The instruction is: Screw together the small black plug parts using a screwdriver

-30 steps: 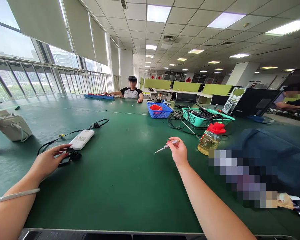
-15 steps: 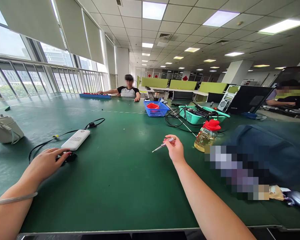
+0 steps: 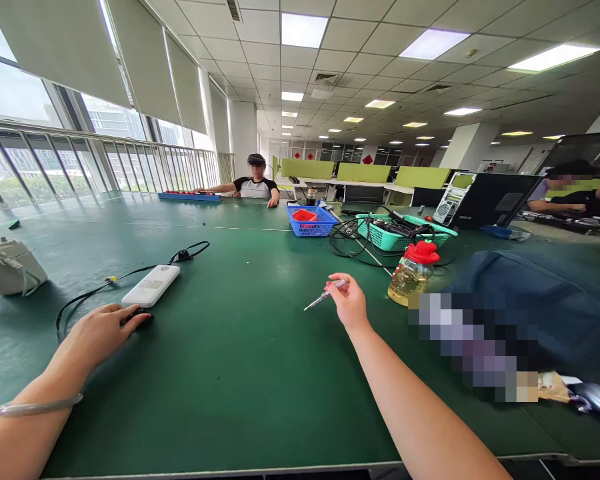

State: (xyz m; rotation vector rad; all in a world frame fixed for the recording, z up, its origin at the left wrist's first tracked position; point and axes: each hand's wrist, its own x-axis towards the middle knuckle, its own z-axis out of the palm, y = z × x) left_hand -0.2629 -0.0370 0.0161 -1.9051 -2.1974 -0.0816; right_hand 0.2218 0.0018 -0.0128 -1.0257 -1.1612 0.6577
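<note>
My right hand [image 3: 349,303] is closed around the clear handle of a small screwdriver [image 3: 316,303], held above the green table with its metal tip pointing left and down. On the left, my left hand [image 3: 96,331] rests low at the table with its fingers curled over a small black object [image 3: 143,321]; most of it is hidden, so I cannot make out its kind. Just beyond those fingers lies a white oblong device [image 3: 151,285], flat on the table. A black cable [image 3: 140,269] with a yellow tag runs behind it.
Right of my right hand stands a red-lidded jar [image 3: 411,275], beside a dark blue bag [image 3: 535,300]. Farther back are a blue basket [image 3: 313,228], a teal basket of cables [image 3: 385,237] and a computer case [image 3: 495,200]. A beige bag [image 3: 11,263] sits left. A person [image 3: 257,183] sits opposite.
My left hand has shifted slightly right and down over the black object, now covering more of it. My right hand and the screwdriver have barely moved.
</note>
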